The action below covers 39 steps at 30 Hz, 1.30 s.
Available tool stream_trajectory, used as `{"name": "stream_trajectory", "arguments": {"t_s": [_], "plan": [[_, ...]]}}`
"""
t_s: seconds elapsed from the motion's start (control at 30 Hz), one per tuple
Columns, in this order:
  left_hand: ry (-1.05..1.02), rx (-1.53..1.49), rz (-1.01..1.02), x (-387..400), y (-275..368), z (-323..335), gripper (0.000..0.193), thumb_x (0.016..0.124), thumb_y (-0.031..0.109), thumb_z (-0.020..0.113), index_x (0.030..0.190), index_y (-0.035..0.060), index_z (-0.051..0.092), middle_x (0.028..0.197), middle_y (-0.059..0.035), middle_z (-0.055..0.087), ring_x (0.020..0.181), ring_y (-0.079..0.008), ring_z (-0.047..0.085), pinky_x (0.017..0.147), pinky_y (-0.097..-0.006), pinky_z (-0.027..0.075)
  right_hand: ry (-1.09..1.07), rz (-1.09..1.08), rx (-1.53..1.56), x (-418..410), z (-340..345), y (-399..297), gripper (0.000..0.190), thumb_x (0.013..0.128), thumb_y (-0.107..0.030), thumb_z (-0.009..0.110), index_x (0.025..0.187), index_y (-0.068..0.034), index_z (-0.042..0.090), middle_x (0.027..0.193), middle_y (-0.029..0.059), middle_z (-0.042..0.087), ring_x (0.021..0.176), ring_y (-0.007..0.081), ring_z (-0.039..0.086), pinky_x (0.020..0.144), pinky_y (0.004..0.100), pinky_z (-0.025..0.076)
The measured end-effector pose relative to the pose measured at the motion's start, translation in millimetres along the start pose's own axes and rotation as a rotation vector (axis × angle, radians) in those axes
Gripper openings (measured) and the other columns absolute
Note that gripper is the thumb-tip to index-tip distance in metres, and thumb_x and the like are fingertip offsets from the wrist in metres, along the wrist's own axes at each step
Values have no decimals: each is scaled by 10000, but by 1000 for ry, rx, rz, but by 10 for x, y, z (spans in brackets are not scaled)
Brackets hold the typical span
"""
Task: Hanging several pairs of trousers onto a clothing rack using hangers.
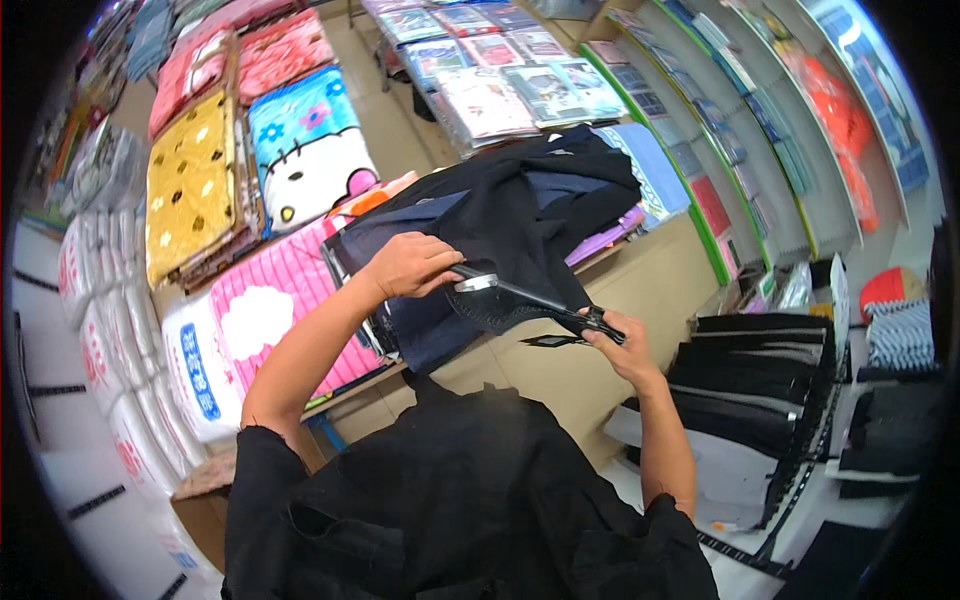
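Note:
My left hand [416,266] pinches one end of a slim black bar [531,295] that looks like a clip hanger. At its other end my right hand [624,346] grips a black clip [595,316]. A pale band [477,283] shows on the bar near my left fingers. Below the bar hangs dark cloth [495,311]; its join to the bar is unclear. A flat, dark, diamond-shaped piece [555,341] sticks out beside my right fingers. Just beyond my hands, black and navy garments [517,202] lie heaped across the display.
Folded pink striped [300,307], yellow [191,187] and cartoon-patterned blankets [311,157] are stacked ahead and left. White wrapped packs [112,315] line the left. Flat packaged goods [487,97] cover a far table. Shelving [757,127] and a rack of dark trousers [742,390] stand right.

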State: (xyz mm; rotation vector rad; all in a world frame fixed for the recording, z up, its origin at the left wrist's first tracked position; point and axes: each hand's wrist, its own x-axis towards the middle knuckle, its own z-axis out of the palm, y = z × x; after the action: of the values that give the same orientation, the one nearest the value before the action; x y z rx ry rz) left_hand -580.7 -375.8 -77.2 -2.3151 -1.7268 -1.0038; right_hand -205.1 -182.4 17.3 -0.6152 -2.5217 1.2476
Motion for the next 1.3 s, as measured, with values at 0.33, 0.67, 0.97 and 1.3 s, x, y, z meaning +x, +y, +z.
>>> {"name": "stream_trajectory", "arguments": {"t_s": [0.33, 0.67, 0.97, 1.3], "plan": [[73, 98, 389, 1704, 1262, 539, 327, 872, 324, 825, 1065, 98, 689, 848, -10, 654, 729, -186, 650, 645, -327, 476, 339, 149, 169, -1677, -1085, 397, 277, 938, 13, 726, 1212, 55, 713, 1165, 130, 775, 1069, 182, 713, 983, 315, 542], [55, -31, 632, 3051, 3224, 1630, 315, 919, 374, 779, 1028, 104, 658, 768, 6, 558, 674, -160, 596, 637, -326, 466, 632, 180, 132, -3893, -2193, 644, 262, 935, 26, 702, 1195, 65, 695, 1150, 148, 769, 1071, 207, 721, 992, 335, 539], [-93, -59, 670, 4087, 4246, 2175, 317, 879, 259, 812, 1076, 39, 694, 898, -82, 733, 743, -259, 715, 672, -379, 548, 863, 201, 77, -4907, -2928, 1180, 297, 927, 19, 740, 1217, 67, 695, 1127, 110, 786, 1017, 141, 701, 963, 298, 538], [-192, -251, 743, 4401, 5035, 3392, 247, 963, 306, 744, 1025, 79, 669, 794, -68, 671, 678, -292, 697, 609, -399, 539, 1161, 366, 214, -5823, -2599, 2076, 400, 983, -174, 797, 1310, 36, 701, 1134, 33, 747, 1059, 111, 634, 989, 272, 490]]}}
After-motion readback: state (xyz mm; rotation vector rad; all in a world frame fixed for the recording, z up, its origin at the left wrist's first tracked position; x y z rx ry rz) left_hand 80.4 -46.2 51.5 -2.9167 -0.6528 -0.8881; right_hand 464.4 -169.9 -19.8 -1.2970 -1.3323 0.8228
